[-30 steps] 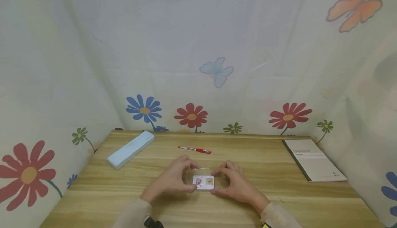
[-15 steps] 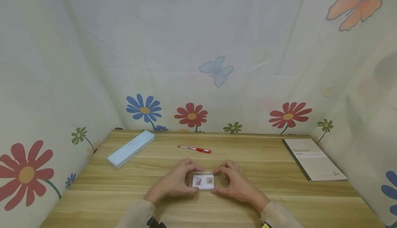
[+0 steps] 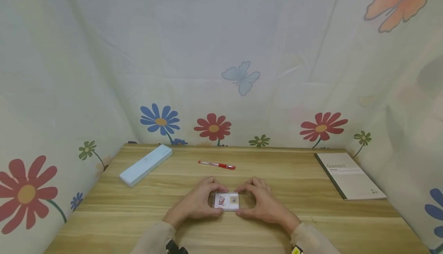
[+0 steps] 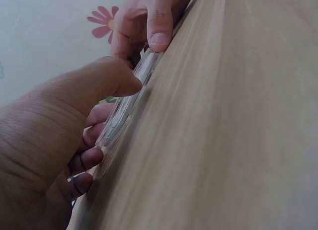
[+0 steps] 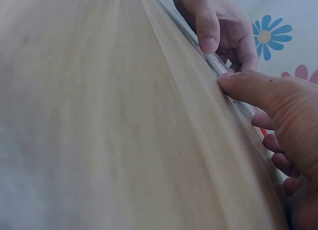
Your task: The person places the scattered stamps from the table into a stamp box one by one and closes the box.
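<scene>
A small clear plastic case [image 3: 226,207] lies flat near the front middle of the table, with a white insert showing a red print and a gold square. My left hand [image 3: 197,202] grips its left side, thumb at the near edge and fingers at the far edge. On the opposite side my right hand [image 3: 264,204] holds it the same way. Seen from the left wrist, the transparent case [image 4: 121,108] lies low along the tabletop between thumb and fingers. In the right wrist view, the right thumb partly covers the case.
A red pen [image 3: 217,165] lies beyond the hands. At the back left is a long pale blue box [image 3: 147,165]; a notebook [image 3: 351,181] marked "Gambit" lies on the right. A flowered curtain [image 3: 187,85] hangs behind the wooden table [image 3: 294,169].
The clear lid, tilted up at the far side a second ago, has come down flat over the white insert. My left hand has shifted slightly right; my right hand has hardly moved.
</scene>
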Demonstrator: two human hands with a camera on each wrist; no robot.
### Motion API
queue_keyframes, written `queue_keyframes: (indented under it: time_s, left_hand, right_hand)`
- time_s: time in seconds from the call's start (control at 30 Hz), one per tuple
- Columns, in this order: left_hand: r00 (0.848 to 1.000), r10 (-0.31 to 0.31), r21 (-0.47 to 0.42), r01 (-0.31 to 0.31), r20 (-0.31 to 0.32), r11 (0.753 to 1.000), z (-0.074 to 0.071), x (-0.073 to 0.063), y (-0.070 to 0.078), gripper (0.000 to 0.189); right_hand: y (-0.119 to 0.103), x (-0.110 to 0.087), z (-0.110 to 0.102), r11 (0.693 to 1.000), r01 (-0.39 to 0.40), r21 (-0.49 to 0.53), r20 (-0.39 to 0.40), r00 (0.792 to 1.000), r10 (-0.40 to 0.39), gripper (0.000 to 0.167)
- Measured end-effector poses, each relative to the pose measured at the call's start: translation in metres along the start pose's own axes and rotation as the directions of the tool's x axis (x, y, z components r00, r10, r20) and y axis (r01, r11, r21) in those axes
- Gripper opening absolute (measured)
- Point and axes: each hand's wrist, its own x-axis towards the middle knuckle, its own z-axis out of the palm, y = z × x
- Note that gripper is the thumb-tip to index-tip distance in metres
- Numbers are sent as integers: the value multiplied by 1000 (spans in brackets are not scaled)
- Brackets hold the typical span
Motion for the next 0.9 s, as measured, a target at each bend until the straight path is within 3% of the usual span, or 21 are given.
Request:
queue_keyframes:
  time_s: [0.3, 0.53, 0.7, 0.9]
  left_hand:
    - [1000, -12, -1, 12, -2, 1000, 0, -1, 2, 56]
    - [999, 39, 14, -39, -9, 999, -7, -9, -7, 64]
    - [1000, -1, 25, 2, -25, 1000, -12, -18, -16, 64]
    - [999, -40, 29, 41, -36, 999, -14, -19, -15, 57]
  right_hand:
    - [-1, 0, 1, 1000, -3, -3, 1, 1000, 3, 57]
    - [0, 0, 5, 1000, -2, -8, -8, 1000, 2, 56]
    - [1, 1, 6, 1000, -6, -7, -12, 1000, 6, 55]
    - [3, 1, 4, 1000, -21, -5, -17, 1000, 21, 50]
